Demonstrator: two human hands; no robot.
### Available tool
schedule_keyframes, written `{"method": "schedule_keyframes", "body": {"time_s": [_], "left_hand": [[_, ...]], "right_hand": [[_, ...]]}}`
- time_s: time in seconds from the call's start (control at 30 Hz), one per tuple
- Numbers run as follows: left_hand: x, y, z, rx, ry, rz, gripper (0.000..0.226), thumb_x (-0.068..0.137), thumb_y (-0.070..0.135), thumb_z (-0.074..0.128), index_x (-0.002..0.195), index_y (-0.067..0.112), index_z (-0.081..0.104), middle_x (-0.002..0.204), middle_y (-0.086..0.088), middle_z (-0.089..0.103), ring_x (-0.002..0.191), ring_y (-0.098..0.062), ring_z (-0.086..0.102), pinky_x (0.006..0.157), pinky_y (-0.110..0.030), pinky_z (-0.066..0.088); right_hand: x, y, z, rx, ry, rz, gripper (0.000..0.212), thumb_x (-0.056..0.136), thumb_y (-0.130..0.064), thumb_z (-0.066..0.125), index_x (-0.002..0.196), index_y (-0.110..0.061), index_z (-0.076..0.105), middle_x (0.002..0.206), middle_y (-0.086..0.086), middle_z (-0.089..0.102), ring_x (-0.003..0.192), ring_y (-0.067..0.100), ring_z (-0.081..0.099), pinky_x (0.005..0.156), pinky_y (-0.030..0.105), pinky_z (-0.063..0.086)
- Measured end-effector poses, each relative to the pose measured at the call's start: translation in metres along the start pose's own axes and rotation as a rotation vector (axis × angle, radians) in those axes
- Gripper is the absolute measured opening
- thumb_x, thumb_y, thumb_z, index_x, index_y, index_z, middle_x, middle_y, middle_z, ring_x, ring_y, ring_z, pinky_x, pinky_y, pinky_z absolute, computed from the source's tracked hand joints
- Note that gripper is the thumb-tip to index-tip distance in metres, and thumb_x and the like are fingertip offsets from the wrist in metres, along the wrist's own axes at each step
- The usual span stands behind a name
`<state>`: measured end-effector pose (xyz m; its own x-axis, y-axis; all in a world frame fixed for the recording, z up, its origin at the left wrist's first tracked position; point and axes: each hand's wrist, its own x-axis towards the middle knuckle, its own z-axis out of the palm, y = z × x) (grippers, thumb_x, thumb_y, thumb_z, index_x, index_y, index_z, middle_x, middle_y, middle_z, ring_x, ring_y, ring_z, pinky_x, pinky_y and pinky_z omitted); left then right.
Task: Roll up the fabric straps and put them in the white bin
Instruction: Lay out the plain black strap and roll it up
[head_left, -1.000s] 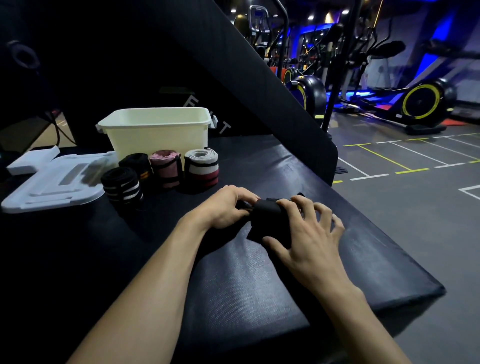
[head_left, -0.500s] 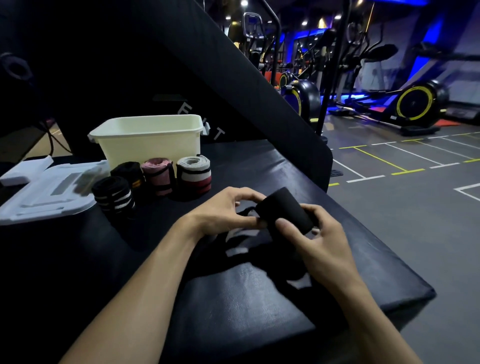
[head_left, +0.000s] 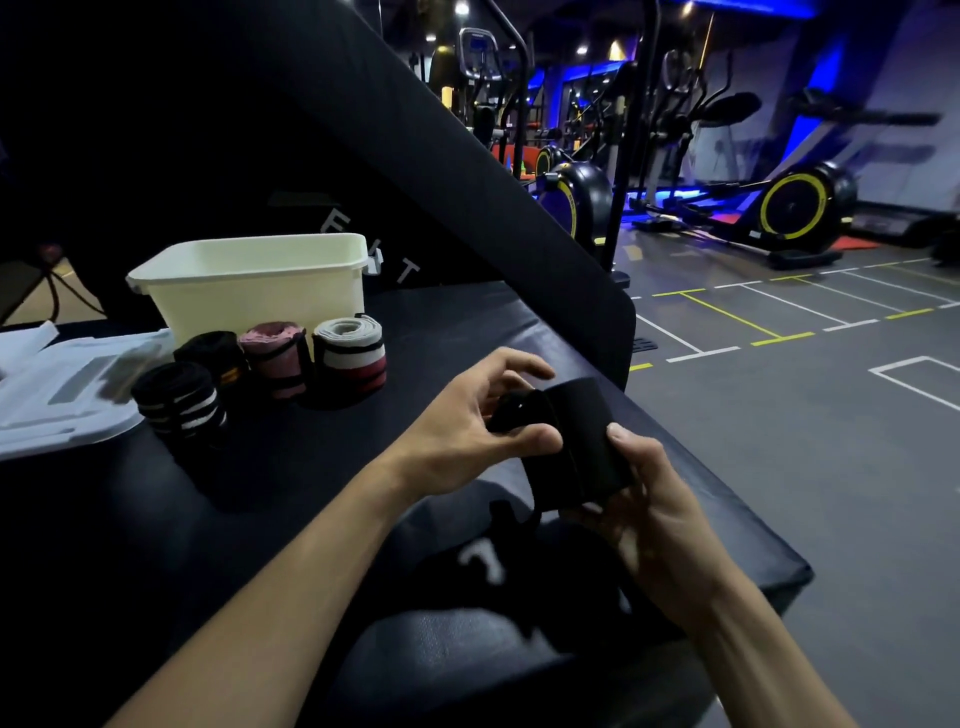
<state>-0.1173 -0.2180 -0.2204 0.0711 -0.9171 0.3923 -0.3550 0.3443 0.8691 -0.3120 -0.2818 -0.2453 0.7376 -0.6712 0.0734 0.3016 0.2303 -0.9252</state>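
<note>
Both my hands are on the black strap (head_left: 571, 441) above the table (head_left: 260, 519): left hand (head_left: 467, 431) pinches the rolled end, right hand (head_left: 649, 504) cups it underneath, its tail seemingly hanging down. Four rolled straps (head_left: 270, 364) stand before the white bin (head_left: 249, 286).

White bin (head_left: 249, 291), black strap (head_left: 571, 441), rolls in black with white stripes (head_left: 179, 400), pink (head_left: 275, 358), and grey-white-red bands (head_left: 350, 358)
</note>
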Motion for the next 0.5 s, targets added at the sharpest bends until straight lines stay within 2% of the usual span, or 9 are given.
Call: {"method": "schedule_keyframes", "body": {"time_s": [0.07,0.1,0.17,0.2,0.27,0.33,0.4,0.5], "left_hand": [[-0.0004,-0.0008,0.0029,-0.021,-0.016,0.010,0.064,0.068,0.053,0.088,0.115,0.016,0.064,0.095,-0.005,0.067,0.084,-0.008,0.062,0.079,-0.021,0.049],[-0.0004,-0.0004,0.0041,-0.038,-0.012,0.016,0.063,0.067,0.057,0.087,0.110,0.015,0.066,0.092,0.000,0.067,0.083,-0.007,0.062,0.077,-0.020,0.049],[0.0002,0.0003,0.0044,-0.049,0.020,0.026,0.055,0.067,0.051,0.090,0.099,0.013,0.066,0.084,0.008,0.065,0.077,-0.004,0.061,0.073,-0.018,0.048],[0.0004,-0.0002,0.0038,-0.046,0.037,0.027,0.048,0.067,0.043,0.090,0.095,0.013,0.065,0.081,0.009,0.064,0.074,-0.004,0.060,0.071,-0.018,0.048],[0.0006,-0.0011,0.0033,-0.026,0.059,0.030,0.038,0.067,0.036,0.086,0.090,0.014,0.064,0.076,0.009,0.063,0.070,-0.005,0.058,0.068,-0.019,0.048],[0.0003,-0.0012,0.0043,-0.003,0.072,0.030,0.030,0.068,0.037,0.086,0.083,0.022,0.064,0.073,0.011,0.062,0.067,-0.006,0.057,0.066,-0.019,0.047],[0.0005,-0.0014,0.0063,0.006,0.096,0.025,0.024,0.068,0.039,0.086,0.076,0.032,0.064,0.073,0.009,0.063,0.068,-0.009,0.058,0.066,-0.024,0.048],[0.0005,-0.0030,0.0087,-0.009,0.096,0.029,0.022,0.073,0.034,0.087,0.080,0.030,0.067,0.079,0.004,0.069,0.075,-0.010,0.064,0.070,-0.026,0.052]], "right_hand": [[-0.0014,0.0002,0.0007,0.009,-0.026,0.040,0.031,0.090,-0.034,0.053,0.080,-0.029,0.082,0.088,0.001,0.074,0.076,0.012,0.068,0.074,0.035,0.050],[-0.0006,0.0018,-0.0002,-0.023,-0.032,0.043,0.039,0.095,-0.024,0.048,0.077,-0.029,0.081,0.083,-0.001,0.074,0.074,0.009,0.068,0.073,0.033,0.052],[0.0008,0.0036,-0.0012,-0.117,-0.013,0.018,0.055,0.103,-0.005,0.039,0.074,-0.029,0.080,0.077,-0.005,0.072,0.073,0.005,0.066,0.068,0.026,0.054],[0.0010,0.0033,-0.0004,-0.152,-0.002,-0.006,0.052,0.105,-0.008,0.040,0.079,-0.028,0.080,0.081,-0.004,0.073,0.077,0.006,0.067,0.069,0.026,0.054],[0.0012,0.0045,-0.0015,-0.247,0.035,-0.092,0.031,0.104,-0.026,0.046,0.104,-0.023,0.076,0.099,0.001,0.076,0.090,0.014,0.069,0.075,0.034,0.054],[-0.0003,0.0055,-0.0038,-0.344,0.009,-0.170,0.035,0.097,-0.038,0.052,0.121,-0.018,0.069,0.111,0.004,0.075,0.099,0.015,0.070,0.078,0.030,0.056],[-0.0035,0.0072,-0.0040,-0.421,-0.052,-0.215,0.038,0.096,-0.038,0.055,0.123,-0.014,0.067,0.113,0.004,0.075,0.108,0.015,0.070,0.088,0.028,0.055],[-0.0052,0.0085,-0.0034,-0.394,-0.044,-0.204,0.036,0.094,-0.033,0.061,0.123,-0.013,0.068,0.117,0.007,0.074,0.114,0.021,0.069,0.095,0.032,0.055]]}}
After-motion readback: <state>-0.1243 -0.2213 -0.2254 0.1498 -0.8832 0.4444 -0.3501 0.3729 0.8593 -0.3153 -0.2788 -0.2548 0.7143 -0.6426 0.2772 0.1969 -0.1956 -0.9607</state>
